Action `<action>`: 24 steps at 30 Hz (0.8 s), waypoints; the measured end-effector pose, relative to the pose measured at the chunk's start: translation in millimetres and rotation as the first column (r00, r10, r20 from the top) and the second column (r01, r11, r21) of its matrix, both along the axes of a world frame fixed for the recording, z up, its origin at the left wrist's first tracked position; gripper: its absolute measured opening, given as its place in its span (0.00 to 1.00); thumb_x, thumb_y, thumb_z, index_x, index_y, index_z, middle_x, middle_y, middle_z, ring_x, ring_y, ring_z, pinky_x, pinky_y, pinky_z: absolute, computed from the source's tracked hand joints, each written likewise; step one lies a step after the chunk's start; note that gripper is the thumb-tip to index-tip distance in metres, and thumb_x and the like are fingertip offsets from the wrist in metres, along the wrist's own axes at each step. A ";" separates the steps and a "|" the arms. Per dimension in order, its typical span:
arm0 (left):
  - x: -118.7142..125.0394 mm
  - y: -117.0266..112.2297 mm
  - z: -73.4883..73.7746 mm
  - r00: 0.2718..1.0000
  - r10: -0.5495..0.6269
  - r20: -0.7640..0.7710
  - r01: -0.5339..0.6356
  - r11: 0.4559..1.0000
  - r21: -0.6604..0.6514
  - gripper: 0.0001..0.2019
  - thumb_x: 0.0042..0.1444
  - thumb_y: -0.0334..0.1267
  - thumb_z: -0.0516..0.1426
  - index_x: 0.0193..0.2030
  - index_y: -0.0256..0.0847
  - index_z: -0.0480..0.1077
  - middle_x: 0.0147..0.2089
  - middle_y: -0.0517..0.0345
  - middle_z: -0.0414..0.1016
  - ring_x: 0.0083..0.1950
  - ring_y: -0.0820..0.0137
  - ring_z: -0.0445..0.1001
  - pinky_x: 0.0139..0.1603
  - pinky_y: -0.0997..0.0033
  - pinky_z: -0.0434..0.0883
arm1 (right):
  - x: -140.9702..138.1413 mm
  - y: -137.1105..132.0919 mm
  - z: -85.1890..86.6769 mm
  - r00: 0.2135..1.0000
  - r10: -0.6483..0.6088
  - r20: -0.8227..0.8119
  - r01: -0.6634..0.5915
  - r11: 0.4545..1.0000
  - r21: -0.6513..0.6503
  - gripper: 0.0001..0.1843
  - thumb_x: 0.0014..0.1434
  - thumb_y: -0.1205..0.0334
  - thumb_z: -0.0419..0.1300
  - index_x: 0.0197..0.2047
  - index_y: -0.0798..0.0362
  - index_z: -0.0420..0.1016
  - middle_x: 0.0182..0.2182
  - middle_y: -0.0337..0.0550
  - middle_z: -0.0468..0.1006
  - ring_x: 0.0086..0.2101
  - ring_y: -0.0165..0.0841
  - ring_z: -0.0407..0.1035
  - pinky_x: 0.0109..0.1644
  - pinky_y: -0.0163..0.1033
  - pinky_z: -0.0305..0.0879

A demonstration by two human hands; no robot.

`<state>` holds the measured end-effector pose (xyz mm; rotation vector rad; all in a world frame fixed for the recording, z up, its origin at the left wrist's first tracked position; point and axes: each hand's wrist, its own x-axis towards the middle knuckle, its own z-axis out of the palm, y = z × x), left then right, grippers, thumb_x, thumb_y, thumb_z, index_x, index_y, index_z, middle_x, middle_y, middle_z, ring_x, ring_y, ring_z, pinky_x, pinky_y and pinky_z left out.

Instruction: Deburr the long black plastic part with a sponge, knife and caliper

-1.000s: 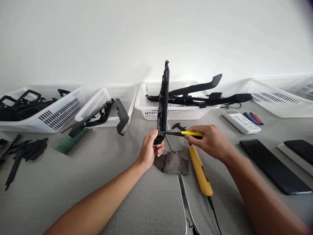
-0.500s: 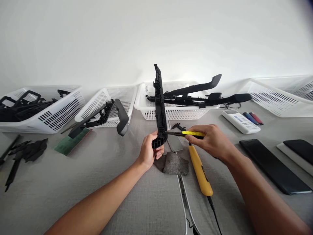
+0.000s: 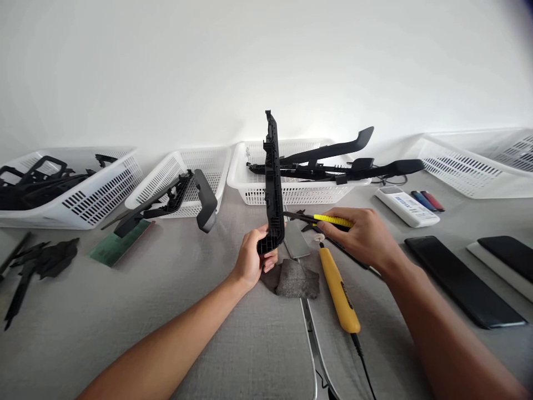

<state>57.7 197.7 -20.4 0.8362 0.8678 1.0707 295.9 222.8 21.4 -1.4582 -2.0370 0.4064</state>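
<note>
My left hand (image 3: 251,256) grips the lower end of a long black ribbed plastic trim piece (image 3: 272,183), which stands upright with its ribbed side towards me. In my right hand (image 3: 366,236) is a yellow-and-black utility knife (image 3: 333,220), its thin dark blade pointing left. The blade's tip is at the right edge of the trim piece; whether it touches I cannot tell. Beneath the right hand lie black calipers (image 3: 347,253), partly covered. A yellow corded pen-like tool (image 3: 339,289) rests on the table nearby, and a grey cloth (image 3: 297,278) lies below the left hand.
White baskets (image 3: 102,197) line the wall, several holding black plastic parts. Long parts jut from the middle basket (image 3: 291,195). On the right are a white device (image 3: 408,206), two lighters (image 3: 432,201) and a black phone (image 3: 462,280). A green sheet (image 3: 120,244) lies left; a gap (image 3: 310,328) splits the tabletop.
The knife has moved slightly up and right, its tip going from over the trim piece's ribs to its right edge. The left hand still holds the piece; the view has shifted slightly.
</note>
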 end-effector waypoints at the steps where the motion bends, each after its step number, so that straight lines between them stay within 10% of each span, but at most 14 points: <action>1: 0.1 -0.2 0.2 1.000 0.002 0.003 -0.002 1.000 -0.002 0.24 0.54 0.51 0.55 0.51 0.37 0.73 0.19 0.73 0.52 0.17 0.75 0.50 0.16 0.76 0.50 | -0.3 -0.3 0.2 1.000 0.031 -0.001 -0.031 0.999 -0.019 0.18 0.65 0.50 0.61 0.33 0.53 0.83 0.24 0.39 0.77 0.24 0.30 0.62 0.29 0.36 0.56; 24: 3.7 0.2 -3.1 0.999 0.000 0.041 -0.002 1.000 0.027 0.12 0.59 0.50 0.55 0.39 0.43 0.64 0.21 0.70 0.56 0.18 0.76 0.54 0.18 0.78 0.52 | -36.1 -14.9 -7.3 0.996 0.094 -0.004 -0.095 0.995 -0.042 0.20 0.64 0.51 0.59 0.24 0.50 0.64 0.18 0.32 0.59 0.22 0.27 0.52 0.27 0.36 0.50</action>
